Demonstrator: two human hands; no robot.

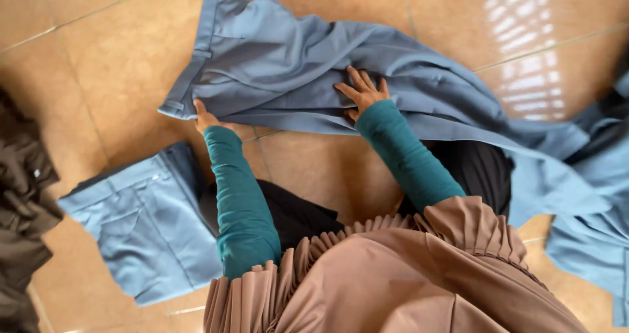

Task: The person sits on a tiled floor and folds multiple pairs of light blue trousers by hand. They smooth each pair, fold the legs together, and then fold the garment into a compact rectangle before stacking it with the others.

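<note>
Blue trousers lie spread across the tan tiled floor, waistband toward the upper left and legs trailing off to the right. The left hand pinches the lower corner of the waistband, fingers closed on the cloth. The right hand rests flat on the fabric near the middle, fingers splayed and released. Beside the left arm, a second blue garment, folded, lies on the floor, with dark clothing at the left edge.
</note>
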